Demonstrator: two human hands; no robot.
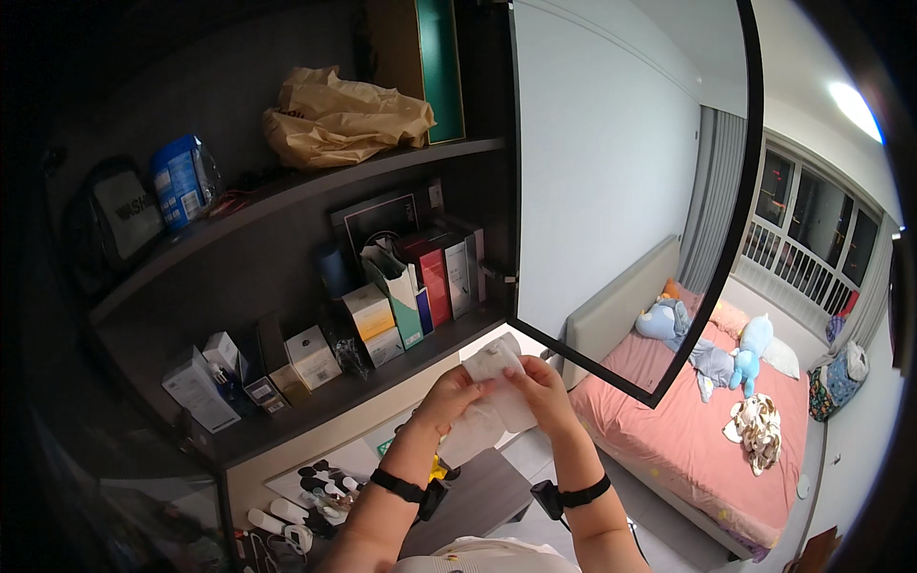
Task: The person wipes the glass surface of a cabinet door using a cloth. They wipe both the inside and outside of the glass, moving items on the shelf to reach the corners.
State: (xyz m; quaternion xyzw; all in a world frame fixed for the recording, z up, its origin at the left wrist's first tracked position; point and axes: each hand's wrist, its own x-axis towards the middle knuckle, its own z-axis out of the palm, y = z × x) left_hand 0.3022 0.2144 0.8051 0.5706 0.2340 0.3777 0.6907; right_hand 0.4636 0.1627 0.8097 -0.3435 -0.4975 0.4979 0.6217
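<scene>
My left hand (449, 392) and my right hand (546, 390) together hold a white cloth-like sheet (492, 406) in front of me, pinching its top edge from either side. The sheet hangs down between my wrists. Both wrists wear black bands. The hands are just below the lower shelf (315, 406) of an open dark cabinet and next to the corner of its open door (611, 191).
The lower shelf carries several small boxes (382, 315) and cartons. An upper shelf (287, 191) holds a crumpled brown paper bag (339, 115) and a blue packet (181, 181). Below lies a counter with small items (306, 497). A bed with pink sheets (707, 420) and soft toys (750, 353) stands on the right.
</scene>
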